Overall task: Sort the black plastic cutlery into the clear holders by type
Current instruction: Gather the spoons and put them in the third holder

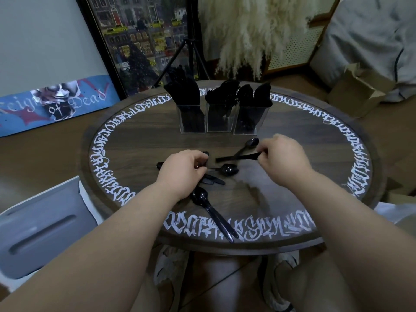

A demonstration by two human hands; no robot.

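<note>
Three clear holders stand in a row at the back of the round table: the left holder [192,119], the middle holder [219,118] and the right holder [247,120], each packed with black cutlery. My right hand [284,157] pinches the end of a black piece [236,157] lying low over the table. A black spoon [248,145] lies just behind it. My left hand [182,170] curls over a small pile of black cutlery [211,180]; what it grips is hidden. Another spoon [227,170] lies between my hands. A long spoon [211,210] points toward the front edge.
The wooden table [292,199] has a ring of white lettering round its rim. A grey chair [45,230] stands at the front left. A tripod [191,55], a framed picture and pampas grass stand behind the table. A cardboard box [358,91] sits at the right.
</note>
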